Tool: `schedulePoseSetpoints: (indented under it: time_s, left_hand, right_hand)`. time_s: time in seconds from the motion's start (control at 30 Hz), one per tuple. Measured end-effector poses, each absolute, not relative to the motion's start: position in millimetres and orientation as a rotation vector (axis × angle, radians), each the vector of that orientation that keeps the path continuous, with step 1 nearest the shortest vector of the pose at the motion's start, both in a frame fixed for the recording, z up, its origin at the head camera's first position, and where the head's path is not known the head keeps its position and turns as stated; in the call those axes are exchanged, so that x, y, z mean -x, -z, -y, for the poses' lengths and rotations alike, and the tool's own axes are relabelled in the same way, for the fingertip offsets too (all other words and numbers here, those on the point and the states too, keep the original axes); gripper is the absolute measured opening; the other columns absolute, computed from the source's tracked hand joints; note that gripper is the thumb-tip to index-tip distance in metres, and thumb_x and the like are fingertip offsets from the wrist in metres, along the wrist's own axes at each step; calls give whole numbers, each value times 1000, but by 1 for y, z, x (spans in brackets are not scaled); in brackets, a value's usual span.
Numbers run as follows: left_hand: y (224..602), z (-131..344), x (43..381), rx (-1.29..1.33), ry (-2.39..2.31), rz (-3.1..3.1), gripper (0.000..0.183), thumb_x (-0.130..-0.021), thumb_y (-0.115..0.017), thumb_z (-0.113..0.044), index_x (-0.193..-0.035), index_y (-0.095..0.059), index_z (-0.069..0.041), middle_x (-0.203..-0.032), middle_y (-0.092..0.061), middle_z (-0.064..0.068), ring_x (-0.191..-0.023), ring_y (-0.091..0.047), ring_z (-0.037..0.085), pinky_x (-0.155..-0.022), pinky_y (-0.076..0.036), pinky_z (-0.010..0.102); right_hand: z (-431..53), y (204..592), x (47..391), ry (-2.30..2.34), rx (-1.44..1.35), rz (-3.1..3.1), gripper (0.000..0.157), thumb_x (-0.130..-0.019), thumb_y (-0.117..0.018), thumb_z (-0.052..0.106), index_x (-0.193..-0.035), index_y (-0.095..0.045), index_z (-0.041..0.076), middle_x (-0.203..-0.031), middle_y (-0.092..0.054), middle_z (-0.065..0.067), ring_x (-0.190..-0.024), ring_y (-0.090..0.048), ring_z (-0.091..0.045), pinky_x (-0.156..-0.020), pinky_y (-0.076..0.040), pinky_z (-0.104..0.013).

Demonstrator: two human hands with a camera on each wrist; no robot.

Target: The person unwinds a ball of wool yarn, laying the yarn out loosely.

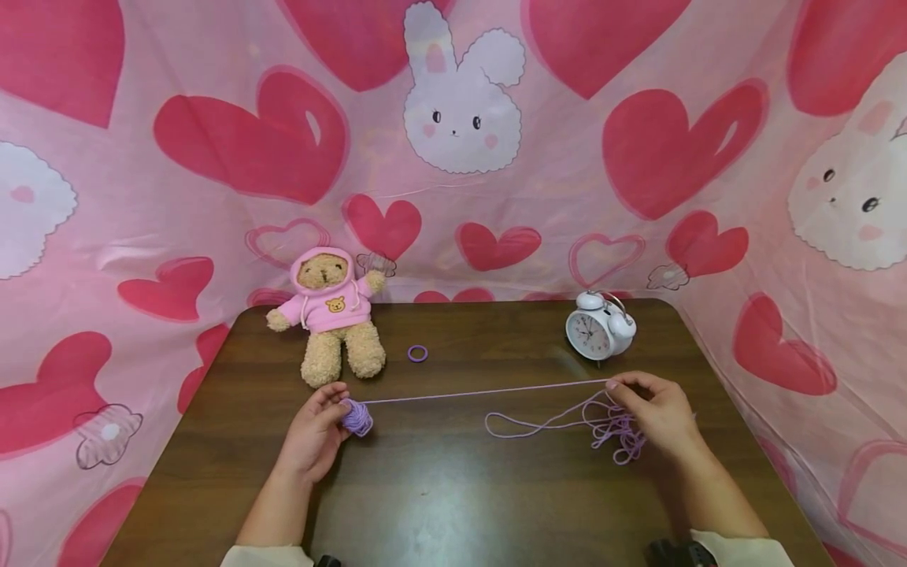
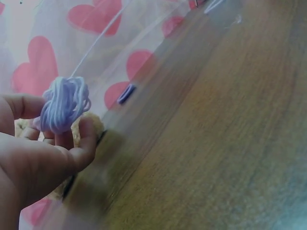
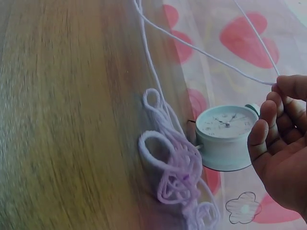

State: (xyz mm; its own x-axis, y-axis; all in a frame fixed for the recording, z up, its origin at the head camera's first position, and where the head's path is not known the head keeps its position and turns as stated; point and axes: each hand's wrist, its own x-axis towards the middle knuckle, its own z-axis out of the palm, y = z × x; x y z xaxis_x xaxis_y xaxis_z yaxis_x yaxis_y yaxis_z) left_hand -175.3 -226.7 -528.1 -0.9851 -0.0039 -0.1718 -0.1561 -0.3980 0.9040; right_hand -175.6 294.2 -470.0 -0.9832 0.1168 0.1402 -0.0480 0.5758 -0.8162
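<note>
A small wound ball of purple yarn (image 1: 358, 418) is held in my left hand (image 1: 315, 433), between thumb and fingers. From it a taut strand (image 1: 482, 392) runs across above the table to my right hand (image 1: 659, 409), whose thumb and index finger pinch it. Beside and below the right hand, a loose heap of the same yarn (image 1: 616, 431) lies on the table, with one long loop reaching left. The right wrist view shows the tangled loops (image 3: 180, 167) and the pinched strand. In the left wrist view, the ball (image 2: 64, 105) shows its wrapped turns.
A teddy bear (image 1: 336, 315) in a pink hoodie sits at the back left of the brown table (image 1: 453, 488). Near it lies a purple ring (image 1: 418, 353). A white alarm clock (image 1: 601, 327) stands at the back right. A pink heart-patterned cloth (image 1: 453, 213) hangs behind the table.
</note>
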Motion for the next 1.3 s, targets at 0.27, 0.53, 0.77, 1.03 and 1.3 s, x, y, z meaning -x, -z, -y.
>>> schedulePoseSetpoints:
  time_s: [0.27,0.53,0.77,1.03,1.3]
  left_hand:
    - [526,226,175,207,-2528,-1661,24,-103,-51,4,-125,-47,-6,-113,-47,6,-98,-60,22,-82,-59,37]
    - [526,229,177,300,-2441,-1736,30,-100,-61,2,-125,-51,-10,-129,-52,9,-99,-63,16,-82,-56,30]
    - [530,238,175,285,-2423,-1784,26,-100,-62,3,-123,-56,-6,-127,-61,7,-100,-65,14,-85,-55,27]
    - [533,246,173,234,-2382,-1834,17,-104,-60,-6,-121,-63,-3,-123,-71,5,-103,-67,11,-91,-55,27]
    - [534,255,171,192,-2395,-1866,22,-105,-59,-8,-127,-59,-2,-125,-72,-1,-109,-66,9,-89,-55,25]
  right_hand:
    - [-306,471,176,-1335,64,2624,22,-97,-75,28,-105,-77,7,-93,-75,5,-82,-60,-4,-70,-46,-18]
    - [-317,471,176,-1341,142,2593,28,-96,-76,30,-107,-77,4,-87,-72,14,-77,-58,-3,-65,-46,-19]
    - [-331,473,175,-1369,184,2573,32,-97,-75,29,-109,-75,0,-87,-70,18,-76,-57,-2,-61,-47,-20]
    - [-345,476,172,-1309,185,2570,34,-99,-72,30,-109,-74,-2,-84,-70,18,-75,-58,0,-63,-45,-18]
    - [-358,477,169,-1277,235,2594,37,-100,-70,34,-111,-73,-1,-84,-71,16,-75,-59,-2,-62,-46,-19]
